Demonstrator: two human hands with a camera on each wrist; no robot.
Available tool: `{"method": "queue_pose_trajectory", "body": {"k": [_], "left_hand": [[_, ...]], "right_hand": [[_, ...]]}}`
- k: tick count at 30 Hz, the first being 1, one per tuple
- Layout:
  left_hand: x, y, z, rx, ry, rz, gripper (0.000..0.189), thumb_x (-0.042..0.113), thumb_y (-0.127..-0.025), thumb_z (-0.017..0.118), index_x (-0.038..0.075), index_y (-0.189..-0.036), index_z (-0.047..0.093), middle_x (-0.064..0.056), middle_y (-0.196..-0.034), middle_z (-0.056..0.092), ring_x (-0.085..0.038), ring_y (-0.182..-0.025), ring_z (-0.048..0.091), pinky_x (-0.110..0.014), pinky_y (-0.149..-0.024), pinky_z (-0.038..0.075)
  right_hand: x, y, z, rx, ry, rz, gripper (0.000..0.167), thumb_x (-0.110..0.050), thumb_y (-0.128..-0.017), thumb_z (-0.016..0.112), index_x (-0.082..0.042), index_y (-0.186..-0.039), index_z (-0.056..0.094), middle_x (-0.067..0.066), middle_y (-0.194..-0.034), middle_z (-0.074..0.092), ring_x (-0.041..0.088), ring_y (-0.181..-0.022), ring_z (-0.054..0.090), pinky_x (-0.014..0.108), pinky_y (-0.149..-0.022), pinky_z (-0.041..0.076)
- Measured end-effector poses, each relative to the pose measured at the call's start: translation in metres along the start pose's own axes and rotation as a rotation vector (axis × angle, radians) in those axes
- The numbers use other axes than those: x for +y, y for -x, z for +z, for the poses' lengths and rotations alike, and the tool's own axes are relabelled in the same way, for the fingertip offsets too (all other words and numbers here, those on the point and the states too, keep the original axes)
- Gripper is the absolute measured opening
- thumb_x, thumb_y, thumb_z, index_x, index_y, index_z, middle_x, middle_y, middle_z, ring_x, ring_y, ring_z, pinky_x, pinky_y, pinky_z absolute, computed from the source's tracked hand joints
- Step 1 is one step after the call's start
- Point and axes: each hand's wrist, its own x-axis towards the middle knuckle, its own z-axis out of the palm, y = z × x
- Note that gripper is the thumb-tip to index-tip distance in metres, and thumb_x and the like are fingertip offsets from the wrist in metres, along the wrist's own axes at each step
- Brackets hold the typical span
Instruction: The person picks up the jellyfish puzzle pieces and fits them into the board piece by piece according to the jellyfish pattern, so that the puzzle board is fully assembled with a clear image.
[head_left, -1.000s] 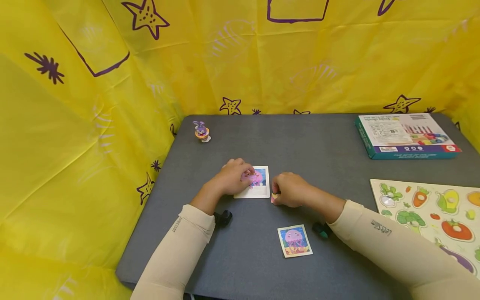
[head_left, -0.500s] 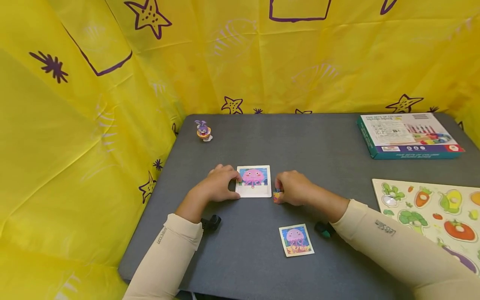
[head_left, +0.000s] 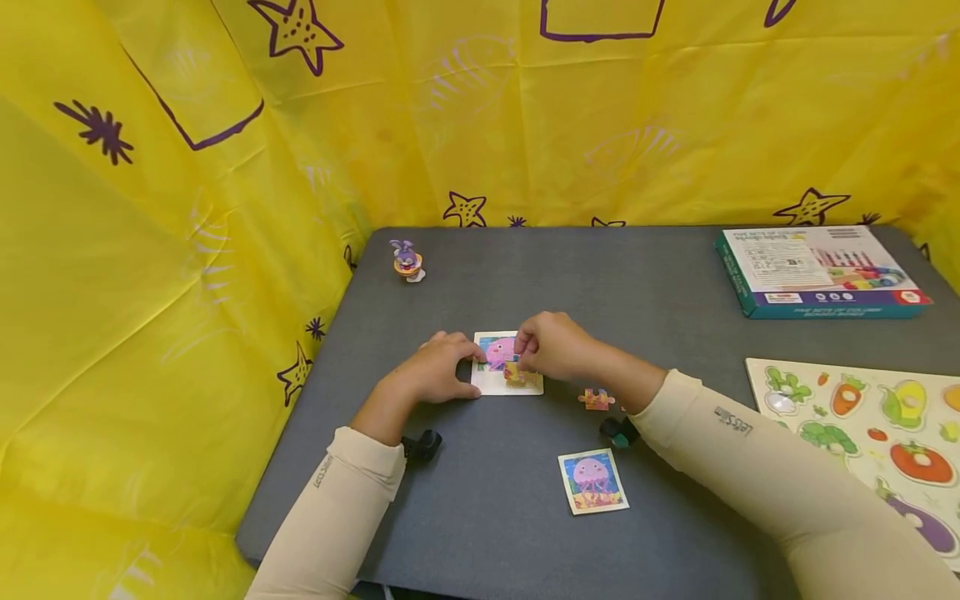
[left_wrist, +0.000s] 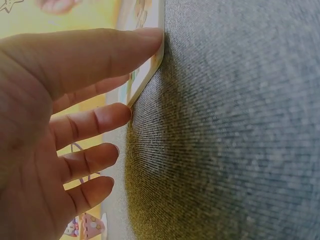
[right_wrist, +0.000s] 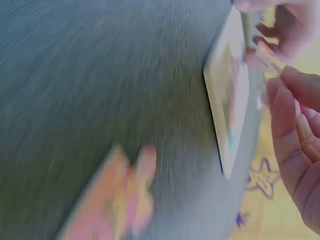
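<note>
My left hand (head_left: pixel 437 367) is at the left side of a white puzzle tray (head_left: pixel 487 386); in the left wrist view its thumb touches the tray's edge and the other fingers extend loosely. A pink jellyfish picture fills the tray's upper part, and a pale strip shows below it. Above that strip, my right hand (head_left: pixel 557 346) pinches a yellowish jigsaw piece (head_left: pixel 513 372) between thumb and fingertips. The right wrist view shows the pinched piece (right_wrist: pixel 269 56) held over the tray. Another jigsaw piece (head_left: pixel 596 400), orange and pink, lies on the table right of the tray.
A jellyfish picture card (head_left: pixel 592 481) lies nearer the front. To the right are a vegetable puzzle board (head_left: pixel 806 396) and, behind it, a flat teal box (head_left: pixel 825 275). A small purple rabbit figurine (head_left: pixel 407 260) stands at the back left. Yellow cloth (head_left: pixel 487 125) hangs behind the table.
My left hand has drawn back from over the picture to the tray's left side. The right hand has carried its piece from beside the tray to above it, exposing another piece on the table.
</note>
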Motion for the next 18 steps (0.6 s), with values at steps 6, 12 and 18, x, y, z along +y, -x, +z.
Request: {"method": "queue_pose_trajectory", "body": {"k": [6,12,18], "left_hand": [[-0.002,0.0,-0.001,-0.008,0.026,-0.027,0.05,0.035,-0.081,0.087,0.021,-0.125,0.069,-0.003,-0.125,0.063,-0.027,-0.115,0.05,-0.049,-0.101,0.041],[-0.003,0.0,-0.001,-0.003,0.028,-0.038,0.052,0.036,-0.08,0.087,0.021,-0.126,0.069,-0.003,-0.121,0.063,-0.026,-0.113,0.049,-0.048,-0.1,0.041],[-0.003,0.0,-0.001,0.007,0.021,-0.039,0.044,0.04,-0.086,0.08,0.021,-0.124,0.07,-0.004,-0.118,0.062,-0.027,-0.11,0.05,-0.048,-0.097,0.04]], "right_hand": [[-0.011,-0.027,0.022,-0.012,0.018,0.012,0.01,-0.012,-0.082,0.081,-0.014,-0.084,0.072,-0.002,-0.075,0.068,0.013,-0.073,0.06,0.025,-0.065,0.047],[-0.016,-0.037,0.032,-0.037,0.056,0.026,0.009,-0.012,-0.082,0.081,-0.014,-0.082,0.073,-0.003,-0.074,0.069,0.012,-0.074,0.061,0.025,-0.067,0.047],[-0.017,-0.039,0.034,-0.036,0.108,0.021,0.005,-0.014,-0.081,0.083,-0.015,-0.084,0.078,-0.006,-0.074,0.072,0.011,-0.076,0.063,0.026,-0.07,0.049]]}}
